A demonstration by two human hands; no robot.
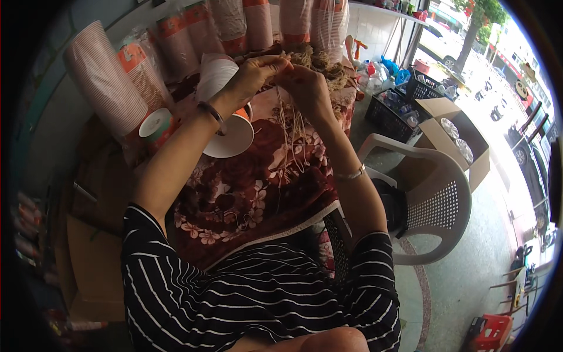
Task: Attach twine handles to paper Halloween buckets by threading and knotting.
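Observation:
Over the far part of the table, my left hand [257,77] and my right hand [309,89] meet with their fingertips pinched together. Thin cream strings [282,126] hang below the fingers onto the cloth, and both hands appear to grip their upper ends. The exact pinch point is too small to make out. Under my left wrist a white paper cup [230,139] lies on its side, partly hidden by the forearm. Behind that wrist lies a white stack of cups [216,75]. A tangled bundle of tan string [328,67] sits just beyond my right hand.
Tall wrapped stacks of paper cups [105,76] line the table's back and left. A small cup [156,126] stands by my left forearm. The table wears a red floral cloth [234,202]. To the right are a plastic chair [437,199], black crates [390,114] and a cardboard box [451,138].

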